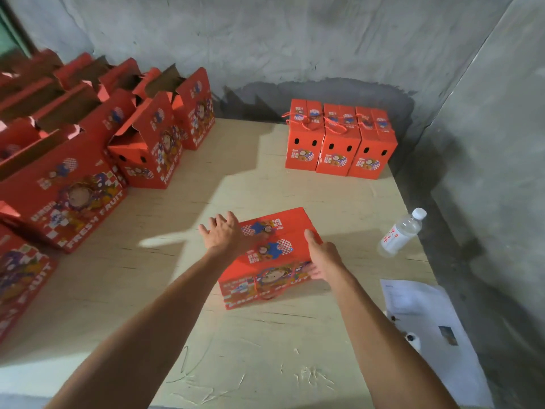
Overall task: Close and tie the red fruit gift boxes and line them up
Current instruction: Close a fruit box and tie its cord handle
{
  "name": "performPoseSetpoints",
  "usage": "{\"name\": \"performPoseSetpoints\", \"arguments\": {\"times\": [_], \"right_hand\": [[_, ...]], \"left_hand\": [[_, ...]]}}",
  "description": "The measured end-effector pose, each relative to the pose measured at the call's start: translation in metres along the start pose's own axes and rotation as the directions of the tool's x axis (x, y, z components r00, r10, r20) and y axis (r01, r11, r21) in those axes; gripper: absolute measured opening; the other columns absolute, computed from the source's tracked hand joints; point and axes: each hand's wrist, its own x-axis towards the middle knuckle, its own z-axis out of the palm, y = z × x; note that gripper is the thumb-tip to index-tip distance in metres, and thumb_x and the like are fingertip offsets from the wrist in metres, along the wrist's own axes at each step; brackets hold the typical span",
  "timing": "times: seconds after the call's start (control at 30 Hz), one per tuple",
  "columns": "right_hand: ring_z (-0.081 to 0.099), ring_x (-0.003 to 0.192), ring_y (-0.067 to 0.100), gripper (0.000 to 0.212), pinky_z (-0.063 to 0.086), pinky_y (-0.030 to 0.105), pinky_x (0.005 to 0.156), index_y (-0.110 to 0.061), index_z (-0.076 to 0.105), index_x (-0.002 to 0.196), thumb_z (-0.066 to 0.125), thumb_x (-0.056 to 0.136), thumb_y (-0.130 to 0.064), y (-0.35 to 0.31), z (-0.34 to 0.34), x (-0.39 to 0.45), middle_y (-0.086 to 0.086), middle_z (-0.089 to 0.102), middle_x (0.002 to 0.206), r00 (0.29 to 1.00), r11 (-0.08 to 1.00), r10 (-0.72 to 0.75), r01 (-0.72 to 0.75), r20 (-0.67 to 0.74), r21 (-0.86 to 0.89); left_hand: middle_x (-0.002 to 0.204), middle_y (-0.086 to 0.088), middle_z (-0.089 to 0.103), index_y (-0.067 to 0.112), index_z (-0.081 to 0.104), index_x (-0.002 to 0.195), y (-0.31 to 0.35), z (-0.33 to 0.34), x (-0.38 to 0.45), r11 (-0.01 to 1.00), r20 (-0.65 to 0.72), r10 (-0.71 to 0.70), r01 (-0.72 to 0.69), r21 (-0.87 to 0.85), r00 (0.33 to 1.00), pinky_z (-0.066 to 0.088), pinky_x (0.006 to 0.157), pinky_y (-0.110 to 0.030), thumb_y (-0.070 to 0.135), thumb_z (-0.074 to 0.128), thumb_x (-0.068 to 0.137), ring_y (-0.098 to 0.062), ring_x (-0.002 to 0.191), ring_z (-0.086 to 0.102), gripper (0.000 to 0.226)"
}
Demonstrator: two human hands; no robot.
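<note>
Red cardboard, a closed fruit gift box [269, 255], sits mid-table [250, 343] between both bare hands. The left hand [222, 235] lies flat on its upper left corner, fingers spread and straight. The right hand [321, 255] rests against the box's right edge, fingers straight, gripping nothing. Three tied boxes [339, 140] stand side by side, touching, at the far right of the table. Open boxes [97, 137] crowd the left side. A water bottle [401, 233] and printed sheets [424, 326] lie to the right.
</note>
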Motion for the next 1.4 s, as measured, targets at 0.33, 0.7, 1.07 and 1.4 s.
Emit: {"name": "performPoseSetpoints", "arguments": {"times": [0.33,0.7,1.07,1.4], "right_hand": [[0.061,0.065,0.021,0.062,0.042,0.027,0.054,-0.015,0.066,0.072,0.064,0.081,-0.076,-0.001,0.066,-0.028,-0.001,0.064,0.066,0.984,0.986,-0.158,0.153,0.086,0.062],[0.073,0.059,0.027,0.037,0.059,0.032,0.057,-0.003,0.067,0.084,0.046,0.102,-0.027,-0.144,0.057,-0.074,0.017,0.075,0.074,0.9,0.945,-0.284,0.204,0.331,0.255],[0.053,0.039,0.014,0.034,0.044,0.022,0.049,-0.017,0.059,0.076,0.045,0.103,-0.034,-0.171,0.096,-0.085,-0.002,0.056,0.048,0.867,0.926,-0.359,0.284,0.345,0.25],[0.058,0.059,0.023,0.02,0.063,0.045,0.06,0.001,0.065,0.095,0.048,0.086,-0.006,-0.283,0.077,-0.057,0.012,0.057,0.065,0.834,0.845,-0.533,0.516,0.143,0.142]], "left_hand": [[0.1,-0.013,0.078,0.008,0.073,0.113,-0.06,-0.014,-0.007,0.425,0.717,-0.004,0.65,-0.63,0.697,0.063,0.08,-0.04,0.044,0.084,0.079,-0.027,0.086,0.075,0.051],[0.06,-0.003,0.068,0.01,0.073,0.086,-0.009,-0.095,0.008,0.249,-0.047,0.059,-0.06,-0.967,0.997,0.046,0.053,-0.026,0.022,0.06,0.099,-0.018,0.053,0.057,0.022],[0.088,-0.016,0.073,0.009,0.063,0.102,-0.004,-0.132,-0.004,0.824,-0.537,0.323,-0.51,-0.245,0.779,0.053,0.067,-0.043,0.031,0.051,0.103,-0.039,0.08,0.067,0.025],[0.085,-0.005,0.073,0.01,0.072,0.088,-0.018,-0.112,0.029,0.682,-0.352,0.514,-0.621,-0.386,0.783,0.055,0.074,-0.041,0.026,0.066,0.096,-0.025,0.079,0.068,0.019]]}}
